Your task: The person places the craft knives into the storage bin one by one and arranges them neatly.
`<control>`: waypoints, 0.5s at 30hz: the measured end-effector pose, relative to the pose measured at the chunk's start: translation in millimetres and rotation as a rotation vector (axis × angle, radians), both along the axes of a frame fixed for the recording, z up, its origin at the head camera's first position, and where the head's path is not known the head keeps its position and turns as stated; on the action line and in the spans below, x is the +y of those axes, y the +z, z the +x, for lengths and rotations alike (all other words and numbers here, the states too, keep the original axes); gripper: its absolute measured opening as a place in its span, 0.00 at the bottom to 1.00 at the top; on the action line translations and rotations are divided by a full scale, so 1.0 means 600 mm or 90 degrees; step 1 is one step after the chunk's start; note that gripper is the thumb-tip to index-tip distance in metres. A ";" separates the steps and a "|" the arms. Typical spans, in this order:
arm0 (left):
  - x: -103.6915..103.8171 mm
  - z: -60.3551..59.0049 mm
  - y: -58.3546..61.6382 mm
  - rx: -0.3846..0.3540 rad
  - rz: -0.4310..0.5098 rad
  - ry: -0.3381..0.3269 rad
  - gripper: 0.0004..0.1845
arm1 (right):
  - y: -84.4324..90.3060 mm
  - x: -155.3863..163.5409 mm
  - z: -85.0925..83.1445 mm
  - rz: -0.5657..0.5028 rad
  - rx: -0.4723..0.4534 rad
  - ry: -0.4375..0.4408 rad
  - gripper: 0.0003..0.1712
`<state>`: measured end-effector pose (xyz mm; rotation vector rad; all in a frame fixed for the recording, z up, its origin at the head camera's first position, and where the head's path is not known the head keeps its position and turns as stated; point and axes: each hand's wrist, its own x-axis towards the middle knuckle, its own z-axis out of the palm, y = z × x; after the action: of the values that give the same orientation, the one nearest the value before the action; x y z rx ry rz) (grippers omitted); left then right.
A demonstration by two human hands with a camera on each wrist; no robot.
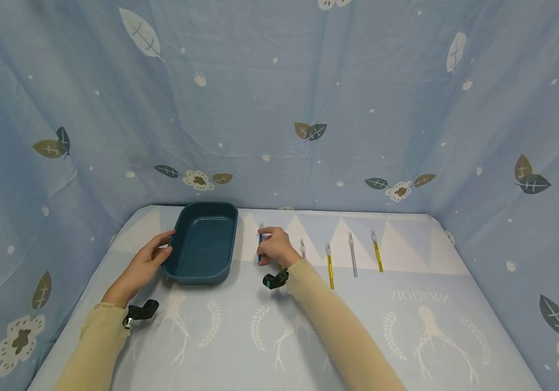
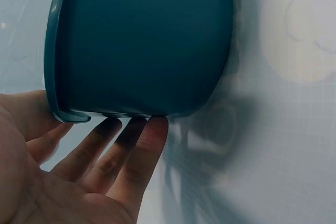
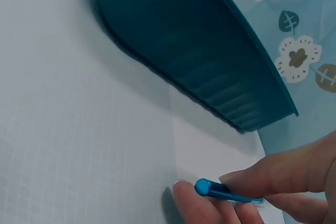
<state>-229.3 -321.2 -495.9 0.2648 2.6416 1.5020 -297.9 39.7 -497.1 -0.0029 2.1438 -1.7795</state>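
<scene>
Sleeves of pale beige knit run up from the bottom edge of the head view, each with a small black wrist camera strapped on. From them, the left hand (image 1: 144, 262) lies with straight, relaxed fingers against the near left side of a dark teal tray (image 1: 204, 241), a smooth, glossy plastic dish with rounded corners and a raised rim, standing toward the far left part of the table (image 1: 240, 331). Just right of the tray, the right hand (image 1: 275, 247) pinches a slim blue pen (image 1: 260, 248) in curled fingers. Farther right, four more thin pens lie side by side in a row, well apart from the tray: one clear-capped pen (image 1: 302, 249) partly hidden by the wrist, a yellow pen (image 1: 330, 266), a clear grey pen (image 1: 352, 255) and another yellow pen (image 1: 377, 251). A matte light-blue cloth printed with white triangles, antlers and sprigs covers the table; soft, creased blue fabric with leaves and flowers hangs around its far and side edges.

Seen by the left wrist camera, the fingertips (image 2: 152, 129) touch the lower edge of the tray's curved, smooth wall (image 2: 147, 40), with the palm open.

At the right wrist, the thumb and fingers (image 3: 273, 174) hold the pen (image 3: 220, 190), whose rounded shiny blue end points toward the tray's ribbed outer wall (image 3: 210, 72) nearby.
</scene>
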 end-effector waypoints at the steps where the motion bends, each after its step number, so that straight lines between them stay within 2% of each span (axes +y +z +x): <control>1: -0.001 0.000 0.000 0.002 -0.001 0.000 0.32 | 0.000 -0.001 0.000 -0.013 -0.007 0.001 0.40; 6: 0.000 -0.001 0.001 0.008 -0.003 -0.003 0.31 | 0.009 -0.006 -0.001 -0.070 -0.018 0.016 0.40; 15: 0.003 0.005 0.005 0.001 -0.007 0.000 0.32 | 0.048 -0.015 0.004 -0.136 0.004 -0.001 0.39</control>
<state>-226.5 -319.2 -492.6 0.2645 2.6495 1.4882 -295.8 30.4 -468.1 -0.0615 1.9476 -2.0027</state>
